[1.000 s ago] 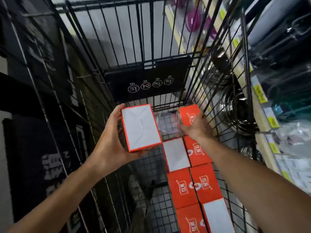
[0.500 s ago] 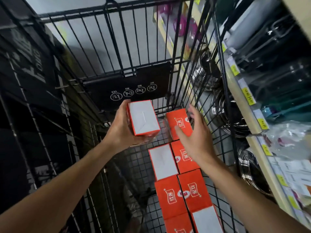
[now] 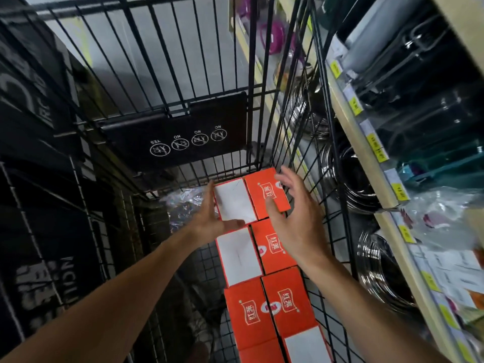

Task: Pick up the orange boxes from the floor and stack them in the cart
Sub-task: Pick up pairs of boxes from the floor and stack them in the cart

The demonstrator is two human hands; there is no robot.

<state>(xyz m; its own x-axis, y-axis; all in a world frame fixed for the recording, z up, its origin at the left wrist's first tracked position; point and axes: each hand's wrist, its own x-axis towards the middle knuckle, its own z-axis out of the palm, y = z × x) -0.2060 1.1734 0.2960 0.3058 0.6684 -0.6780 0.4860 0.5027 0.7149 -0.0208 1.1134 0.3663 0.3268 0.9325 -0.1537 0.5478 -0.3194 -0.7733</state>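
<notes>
Right, both hands are down inside the black wire cart [image 3: 262, 82], at its far end under the black sign panel [image 3: 180, 134] with the round pictograms. The left hand [image 3: 212, 218] grips the white-topped box [image 3: 234, 199], fingers along its left edge and thumb laid across the near edge, and that box sits at the far end of the left row, just below the sign panel. Touching it on the right is the orange box [image 3: 267, 192] with its printed label up, the farthest one in the right row. The right hand [image 3: 296, 221] is spread wide, fingers straight and apart, hovering over that orange box's near right corner; whether the thumb touches the box, I cannot tell. Nearer than these two, away from the sign panel, the rows of boxes [image 3: 267, 292] run back toward the camera in two columns, edges touching, some orange face up, some white face up. Crumpled clear plastic [image 3: 183, 205] lies on the cart floor just left of the white-topped box. Right of the cart, store shelving [image 3: 366, 142] carries yellow price tags.
</notes>
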